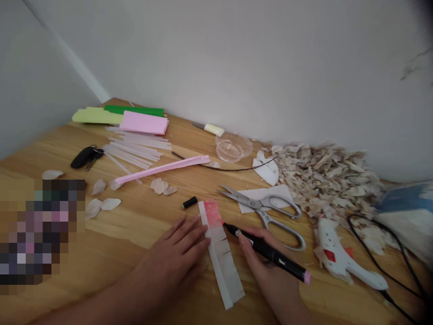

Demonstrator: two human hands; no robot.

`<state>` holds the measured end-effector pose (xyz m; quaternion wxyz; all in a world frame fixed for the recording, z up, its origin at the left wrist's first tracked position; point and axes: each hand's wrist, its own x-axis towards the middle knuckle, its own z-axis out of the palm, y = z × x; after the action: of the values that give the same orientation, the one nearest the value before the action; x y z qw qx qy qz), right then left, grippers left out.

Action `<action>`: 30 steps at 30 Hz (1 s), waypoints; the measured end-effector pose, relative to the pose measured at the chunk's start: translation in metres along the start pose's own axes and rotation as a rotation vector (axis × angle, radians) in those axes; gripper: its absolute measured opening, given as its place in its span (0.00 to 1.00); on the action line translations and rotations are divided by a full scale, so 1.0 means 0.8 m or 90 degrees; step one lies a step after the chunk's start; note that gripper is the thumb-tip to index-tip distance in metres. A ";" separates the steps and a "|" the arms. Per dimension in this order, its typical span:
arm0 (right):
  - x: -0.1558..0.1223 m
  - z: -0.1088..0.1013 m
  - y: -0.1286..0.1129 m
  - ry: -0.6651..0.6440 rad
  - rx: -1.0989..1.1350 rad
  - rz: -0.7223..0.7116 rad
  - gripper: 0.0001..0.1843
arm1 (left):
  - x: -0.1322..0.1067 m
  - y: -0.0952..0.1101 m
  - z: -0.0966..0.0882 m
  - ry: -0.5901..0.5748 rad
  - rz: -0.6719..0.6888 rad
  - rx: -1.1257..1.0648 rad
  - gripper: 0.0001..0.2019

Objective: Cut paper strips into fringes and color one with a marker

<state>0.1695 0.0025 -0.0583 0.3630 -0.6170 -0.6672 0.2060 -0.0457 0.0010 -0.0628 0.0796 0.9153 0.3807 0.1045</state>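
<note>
A black marker point(270, 253) with a pink end is gripped in my right hand point(270, 275), its red tip touching the edge of a white paper strip point(223, 257). Cuts run along one side of the strip, and its upper part is coloured pinkish red. My left hand point(182, 243) lies flat with fingers stretched out, the fingertips resting on the strip's left edge. The black marker cap point(189, 202) lies on the table just above those fingers. Silver scissors point(262, 210) rest open beyond my right hand, partly over a white paper piece point(286, 194).
A glue gun point(341, 257) with a black cord lies at the right, before a heap of dried petals point(324, 176). Further back are a clear plastic container point(233, 146), a knife point(213, 130), pink folded paper point(145, 123), pale sticks point(135, 151), a pink strip point(162, 169) and keys point(88, 156).
</note>
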 end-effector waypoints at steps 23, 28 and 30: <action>-0.002 0.000 -0.007 -0.003 0.018 -0.070 0.06 | -0.001 0.001 0.001 0.008 0.002 -0.007 0.19; -0.007 0.008 -0.008 -0.044 0.025 -0.080 0.07 | -0.001 -0.001 0.004 0.018 0.008 -0.014 0.18; -0.007 0.008 -0.007 -0.026 0.023 -0.057 0.08 | -0.001 -0.001 0.003 0.021 0.006 -0.021 0.18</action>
<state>0.1606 -0.0027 -0.0600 0.3692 -0.5759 -0.6974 0.2138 -0.0460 0.0011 -0.0655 0.0882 0.9138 0.3759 0.1260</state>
